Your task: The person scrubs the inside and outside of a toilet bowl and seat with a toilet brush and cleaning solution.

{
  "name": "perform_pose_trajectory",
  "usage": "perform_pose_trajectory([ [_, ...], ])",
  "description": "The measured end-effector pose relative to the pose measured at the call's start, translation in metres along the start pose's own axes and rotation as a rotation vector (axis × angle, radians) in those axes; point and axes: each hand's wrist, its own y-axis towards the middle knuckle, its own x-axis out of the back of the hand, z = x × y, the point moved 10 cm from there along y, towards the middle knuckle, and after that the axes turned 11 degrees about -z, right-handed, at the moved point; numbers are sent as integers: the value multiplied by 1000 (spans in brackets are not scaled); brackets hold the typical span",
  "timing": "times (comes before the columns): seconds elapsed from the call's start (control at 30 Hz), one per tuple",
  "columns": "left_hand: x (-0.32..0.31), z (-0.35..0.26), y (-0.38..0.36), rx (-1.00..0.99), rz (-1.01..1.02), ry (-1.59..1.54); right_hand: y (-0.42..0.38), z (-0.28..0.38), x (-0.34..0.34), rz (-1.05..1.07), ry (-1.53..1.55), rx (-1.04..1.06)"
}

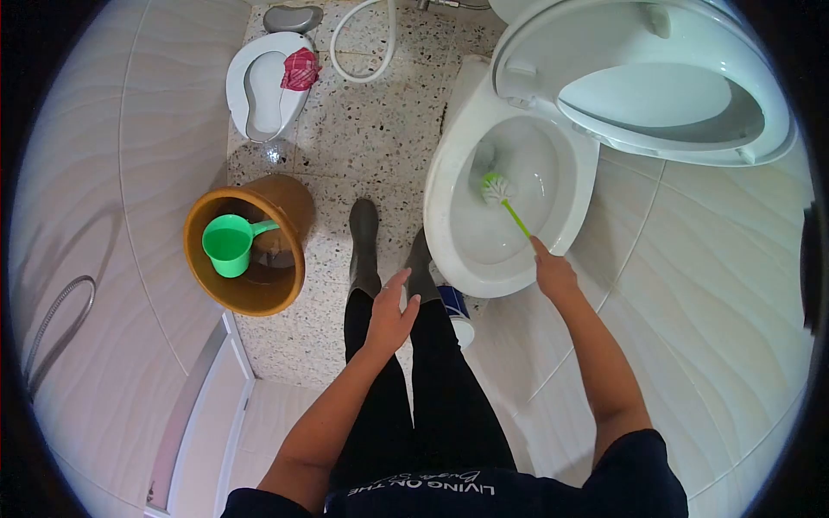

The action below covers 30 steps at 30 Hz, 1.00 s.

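Observation:
My right hand (pixel 556 273) is closed round the handle of a green toilet brush (pixel 515 217). The white and green bristle head lies inside the bowl of the white toilet (pixel 438 216), near its drain hole. Over the front of my legs hangs my left hand (pixel 391 318), holding nothing, its fingers apart. The toilet's seat and lid (pixel 527 52) are raised and lean back toward the upper right.
An orange-brown bucket (pixel 298 203) with a green dipper (pixel 230 246) in it stands left of my boots (pixel 363 233). Farther off are a squat pan (pixel 242 95) with a red cloth (pixel 300 69) and a white hose (pixel 393 34). A blue and white container (pixel 455 306) sits beside my leg.

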Motion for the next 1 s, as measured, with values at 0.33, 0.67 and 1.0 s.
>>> perform_pose_trajectory([
  [0.33,-32,9,-23,197,85,-211,95,32,-52,-37,123,-59],
  [0.67,-45,4,-32,153,117,-178,-63,7,21,304,-40,194],
  [1.0,-37,5,-28,147,138,-165,-18,46,-32,-58,512,-13],
])
